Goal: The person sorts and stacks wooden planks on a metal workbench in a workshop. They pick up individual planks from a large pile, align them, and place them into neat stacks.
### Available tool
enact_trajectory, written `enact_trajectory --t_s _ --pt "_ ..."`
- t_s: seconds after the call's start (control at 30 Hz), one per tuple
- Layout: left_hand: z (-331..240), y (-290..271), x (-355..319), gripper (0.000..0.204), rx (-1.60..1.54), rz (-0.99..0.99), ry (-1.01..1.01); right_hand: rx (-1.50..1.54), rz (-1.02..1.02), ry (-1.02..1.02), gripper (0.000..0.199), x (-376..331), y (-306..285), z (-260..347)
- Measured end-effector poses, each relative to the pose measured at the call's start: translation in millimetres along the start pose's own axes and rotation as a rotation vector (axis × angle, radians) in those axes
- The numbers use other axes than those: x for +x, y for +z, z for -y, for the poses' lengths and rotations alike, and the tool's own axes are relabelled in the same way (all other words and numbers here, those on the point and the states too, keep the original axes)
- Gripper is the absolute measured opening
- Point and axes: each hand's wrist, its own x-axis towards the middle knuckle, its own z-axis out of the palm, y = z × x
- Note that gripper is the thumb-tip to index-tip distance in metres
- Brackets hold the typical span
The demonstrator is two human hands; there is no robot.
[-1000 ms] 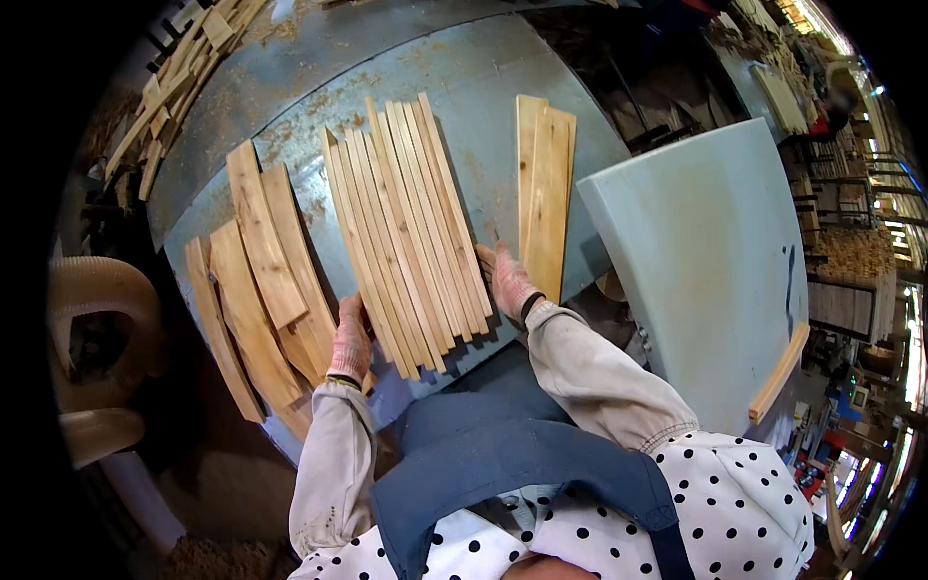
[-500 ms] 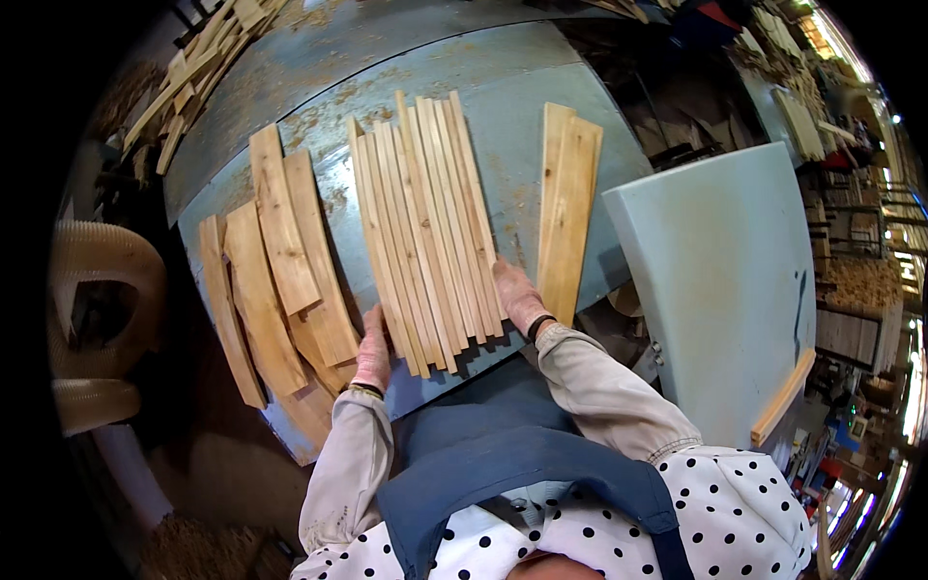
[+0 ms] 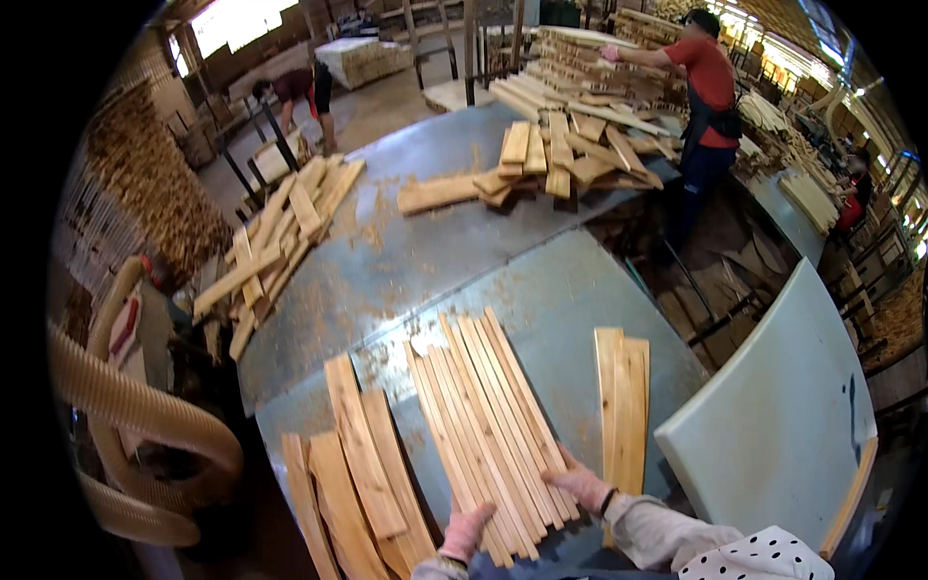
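Note:
A row of long, narrow wooden strips (image 3: 480, 416) lies side by side on the metal table (image 3: 541, 275), with uneven ends. My left hand (image 3: 469, 530) grips the row's near left edge, its thumb over the outer strips. At the near right edge, my right hand (image 3: 580, 483) holds the row from the other side, thumb on top and the other fingers partly hidden. Both hands look covered in pinkish gloves. Wider boards (image 3: 362, 454) lie overlapping to the left of my left hand. Two more boards (image 3: 622, 406) lie to the right of the row.
A pale panel (image 3: 764, 387) rises at the right. Across the table are heaps of short boards (image 3: 570, 155) and longer offcuts (image 3: 290, 222). Ribbed hoses (image 3: 145, 406) curve at the left. One co-worker (image 3: 710, 97) stands at the far right; another person (image 3: 300, 101) bends at the far left.
The view has tilted up, bringing the far table and co-workers into sight. My left thumb has come over the top of the strips; my right hand stays at their right edge.

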Motion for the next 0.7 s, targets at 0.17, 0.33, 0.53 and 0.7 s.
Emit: enact_trajectory --t_s 0.17,0.33,0.53,0.7 --pt "-119 39 -48 0.035 0.303 -0.024 0.285 0.143 0.004 0.066 0.107 8 23 29" --pt "-123 -33 17 0.050 0.739 0.134 0.205 0.012 0.043 -0.072 0.102 44 57 71" --pt "-262 -31 183 0.076 0.003 0.026 0.113 0.098 0.383 -0.143 0.094 246 90 180" --pt "-259 -48 329 0.076 0.445 -0.267 0.412 -0.324 -0.175 -0.426 0.083 341 122 193"
